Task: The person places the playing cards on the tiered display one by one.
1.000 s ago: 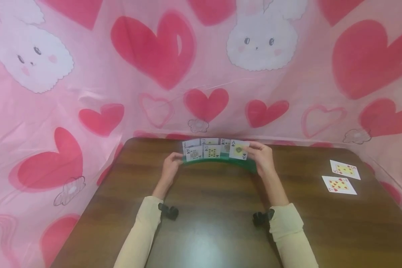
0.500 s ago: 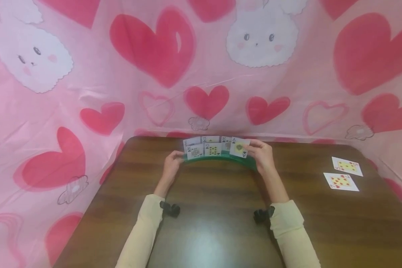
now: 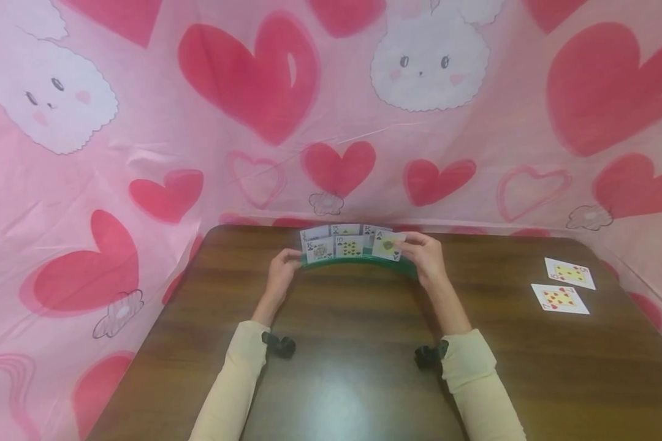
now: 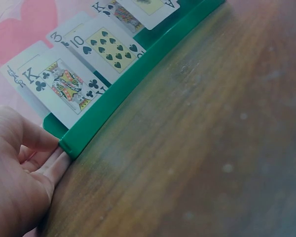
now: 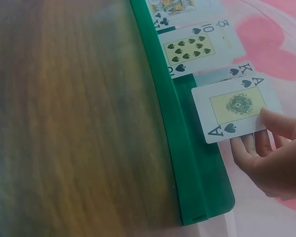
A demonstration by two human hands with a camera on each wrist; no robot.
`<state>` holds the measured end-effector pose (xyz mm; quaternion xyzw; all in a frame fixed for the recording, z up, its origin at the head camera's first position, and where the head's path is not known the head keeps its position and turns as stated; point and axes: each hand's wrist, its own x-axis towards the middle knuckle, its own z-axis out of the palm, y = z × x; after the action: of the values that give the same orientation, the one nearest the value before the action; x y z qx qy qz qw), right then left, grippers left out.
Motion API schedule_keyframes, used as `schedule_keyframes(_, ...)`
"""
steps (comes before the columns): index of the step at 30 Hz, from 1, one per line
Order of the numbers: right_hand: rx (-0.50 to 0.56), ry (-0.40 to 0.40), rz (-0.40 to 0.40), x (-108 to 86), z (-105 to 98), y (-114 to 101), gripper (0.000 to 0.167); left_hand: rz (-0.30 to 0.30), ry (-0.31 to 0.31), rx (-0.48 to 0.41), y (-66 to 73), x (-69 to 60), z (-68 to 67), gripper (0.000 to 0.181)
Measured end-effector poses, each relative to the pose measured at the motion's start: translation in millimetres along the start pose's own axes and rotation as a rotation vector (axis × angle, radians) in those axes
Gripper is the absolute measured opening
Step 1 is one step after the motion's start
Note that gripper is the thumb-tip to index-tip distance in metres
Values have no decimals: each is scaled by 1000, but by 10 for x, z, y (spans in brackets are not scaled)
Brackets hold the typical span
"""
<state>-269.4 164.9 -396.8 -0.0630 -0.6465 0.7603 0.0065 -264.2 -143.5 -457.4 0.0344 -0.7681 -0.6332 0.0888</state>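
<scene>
One left hand (image 4: 15, 170): pinching the curved green plastic cardholder (image 4: 126, 85)
Right hand (image 5: 276, 168): pinching the white ace-of-spades card (image 5: 238, 105) over the cardholder
Ace: could be slipping if that pinch is loosening

The holder (image 4: 116, 101) looks smooth plastic, the cards (image 5: 238, 106) paper, the table (image 3: 336, 343) glossy wood.

On my screen I see that the right hand (image 3: 427, 260) has brought the ace of spades (image 3: 385, 246) slightly leftward, closer to the ten (image 3: 349, 246), covering more of the king behind (image 3: 368, 238).
</scene>
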Motion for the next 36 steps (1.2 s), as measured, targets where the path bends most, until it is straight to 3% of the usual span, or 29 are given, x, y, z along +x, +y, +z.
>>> schedule_keyframes(24,-126,15,-22,3,80,77,29,-12,3,23,-23,14,4,19)
schedule_keyframes(36,-132,49,-6,12,113,89,30,-14,3,10,-13,6,8,18)
